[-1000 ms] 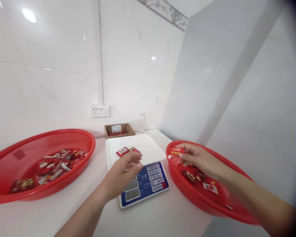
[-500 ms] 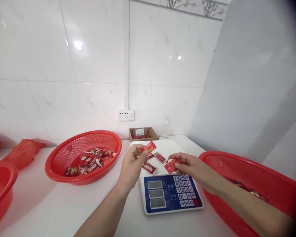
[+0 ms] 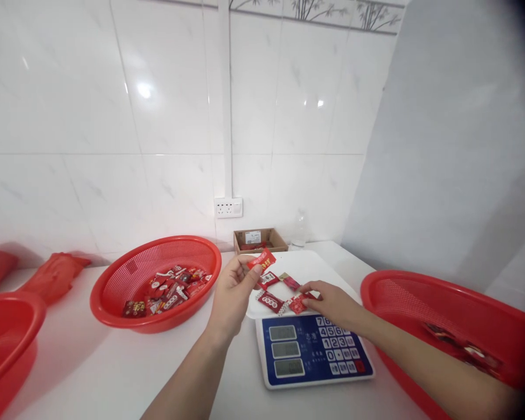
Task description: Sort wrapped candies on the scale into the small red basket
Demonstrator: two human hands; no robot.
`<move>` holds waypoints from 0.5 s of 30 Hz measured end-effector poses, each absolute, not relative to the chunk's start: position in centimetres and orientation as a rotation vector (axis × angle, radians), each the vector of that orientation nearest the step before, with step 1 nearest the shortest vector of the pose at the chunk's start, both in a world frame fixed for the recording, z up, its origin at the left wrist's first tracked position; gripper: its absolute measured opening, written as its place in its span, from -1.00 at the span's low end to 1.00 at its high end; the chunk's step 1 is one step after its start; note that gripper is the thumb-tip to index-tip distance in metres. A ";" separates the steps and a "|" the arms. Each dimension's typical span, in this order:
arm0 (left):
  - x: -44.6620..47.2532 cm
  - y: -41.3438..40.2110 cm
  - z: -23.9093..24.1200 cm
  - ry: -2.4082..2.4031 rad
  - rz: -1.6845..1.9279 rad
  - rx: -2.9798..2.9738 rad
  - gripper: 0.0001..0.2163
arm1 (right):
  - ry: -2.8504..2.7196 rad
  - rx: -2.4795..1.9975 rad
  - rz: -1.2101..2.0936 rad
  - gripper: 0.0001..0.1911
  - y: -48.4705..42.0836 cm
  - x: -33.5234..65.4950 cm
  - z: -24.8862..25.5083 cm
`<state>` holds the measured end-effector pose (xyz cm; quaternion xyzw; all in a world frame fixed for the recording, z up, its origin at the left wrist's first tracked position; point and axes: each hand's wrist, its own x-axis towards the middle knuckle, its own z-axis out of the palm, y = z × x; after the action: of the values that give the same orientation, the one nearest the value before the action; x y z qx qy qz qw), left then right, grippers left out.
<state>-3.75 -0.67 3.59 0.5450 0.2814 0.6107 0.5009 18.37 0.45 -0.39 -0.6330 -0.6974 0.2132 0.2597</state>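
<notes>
My left hand (image 3: 236, 286) pinches a red wrapped candy (image 3: 262, 261) between thumb and fingers, held above the left edge of the white scale pan (image 3: 312, 265). On the pan's front part, my right hand (image 3: 326, 300) has its fingers closed on a red patterned candy packet (image 3: 298, 303). Several other wrapped candies lie on the pan near both hands, among them a dark red one with a checkered end (image 3: 270, 301) and a magenta one with a gold end (image 3: 291, 283). The scale's blue panel (image 3: 306, 373) has three displays and a keypad, partly covered by my right wrist.
A red mesh basket (image 3: 100, 291) with many wrapped candies stands left of the scale. Another red basket (image 3: 376, 283) with some packets is at the right. A cardboard box (image 3: 282, 240) sits behind the pan. Red bags (image 3: 55, 277) and a red basin (image 3: 35, 309) are far left.
My right hand has lowered the patterned packet onto the pan. The left hand still holds its candy over the pan's edge. The whole view has shifted slightly.
</notes>
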 end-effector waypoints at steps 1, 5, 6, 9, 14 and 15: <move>-3.8 -0.7 3.6 0.679 1.474 1.319 -0.82 | -1.904 -1.716 0.542 -0.72 0.4 18.5 -0.4; -3.7 -0.7 3.5 0.676 1.468 1.322 -0.83 | -2.028 -1.677 0.444 -0.75 0.1 18.4 -0.3; -3.7 -0.7 3.5 0.674 1.467 1.324 -0.83 | -2.059 -1.662 0.438 -0.76 0.0 18.3 -0.3; -3.6 -0.6 3.5 0.675 1.455 1.331 -0.84 | -2.093 -1.634 0.444 -0.76 -0.2 17.8 -0.2; -3.7 -0.9 3.5 0.690 1.414 1.365 -0.86 | -2.092 -1.614 0.432 -0.75 -0.4 17.1 -0.2; -3.8 -1.1 3.5 0.684 1.402 1.377 -0.87 | -2.087 -1.612 0.425 -0.75 -0.5 17.0 -0.2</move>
<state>-3.78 -1.07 3.53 0.5707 0.2835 0.5812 0.5061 16.97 -0.48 -0.17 -0.5868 -0.7599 0.1547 0.2329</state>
